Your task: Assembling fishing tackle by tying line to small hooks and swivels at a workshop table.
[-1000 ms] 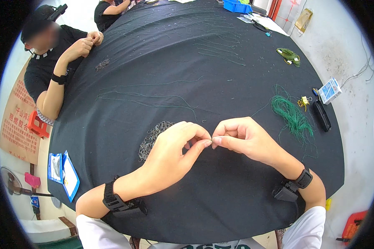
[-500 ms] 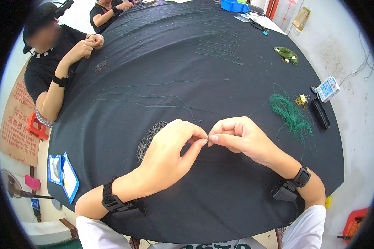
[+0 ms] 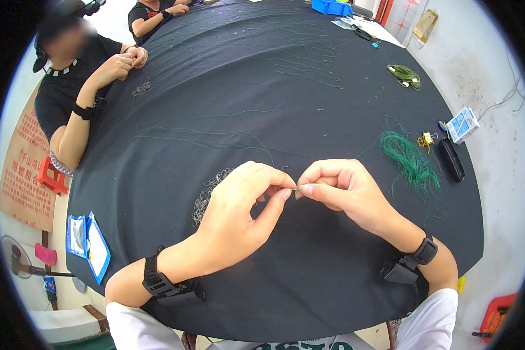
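My left hand (image 3: 242, 213) and my right hand (image 3: 353, 195) meet above the table, each closed in a thumb-and-finger pinch. Between their fingertips shows a tiny, thin metallic bit that looks like a fish hook (image 3: 296, 189); most of it is covered by the fingers. A green line runs from the tangled bundle of green fishing line (image 3: 411, 160) to behind my right hand, whose pinch seems to hold its end. Beside my left hand lies a heap of small metal fish hooks (image 3: 207, 198), partly hidden by it. One loose hook (image 3: 284, 168) rests just beyond the fingertips.
The table has a black cloth (image 3: 309, 274). Cut green lines (image 3: 216, 140) lie ahead. At right are a yellow binder clip (image 3: 427, 139), a black case (image 3: 451, 159) and a white-blue box (image 3: 462, 125). Blue-edged packets (image 3: 90, 242) lie left. A co-worker (image 3: 76, 81) sits at far left.
Both pinched hands have shifted slightly; the right one has risen a little. A sliver of the thin metallic bit now shows between the fingertips.
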A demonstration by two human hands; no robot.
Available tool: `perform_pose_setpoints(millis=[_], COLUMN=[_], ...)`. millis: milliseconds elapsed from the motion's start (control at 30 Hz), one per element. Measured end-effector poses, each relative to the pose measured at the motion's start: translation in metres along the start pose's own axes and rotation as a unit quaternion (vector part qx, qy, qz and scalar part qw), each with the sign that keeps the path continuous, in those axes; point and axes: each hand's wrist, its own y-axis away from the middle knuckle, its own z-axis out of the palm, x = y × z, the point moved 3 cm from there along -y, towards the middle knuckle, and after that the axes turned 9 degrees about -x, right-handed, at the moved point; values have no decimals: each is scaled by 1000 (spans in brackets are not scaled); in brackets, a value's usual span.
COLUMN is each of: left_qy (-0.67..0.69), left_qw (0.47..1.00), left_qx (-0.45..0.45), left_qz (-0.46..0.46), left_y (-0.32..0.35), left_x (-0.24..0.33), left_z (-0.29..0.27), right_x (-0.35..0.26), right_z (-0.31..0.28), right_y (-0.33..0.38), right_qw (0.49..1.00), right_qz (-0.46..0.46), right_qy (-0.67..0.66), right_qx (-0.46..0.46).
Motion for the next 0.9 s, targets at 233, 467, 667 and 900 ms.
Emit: perform_pose_setpoints(millis=[233, 467, 667, 900], left_qy=[4, -42, -47, -86], left_qw=[1000, 999, 998, 994], left_qx=[25, 12, 13, 20], left_qz=[7, 31, 35, 61], left_y=[0, 5, -1, 0], left_x=[3, 2, 6, 7], left_z=[0, -5, -3, -4], right_x=[4, 2, 7, 3], right_z=[-1, 5, 0, -1], right_y=[1, -1, 0, 1], right_qw=[999, 998, 997, 999], right_qz=[-29, -42, -58, -20], right_qy=[18, 51, 44, 36], right_qx=[2, -1, -3, -19])
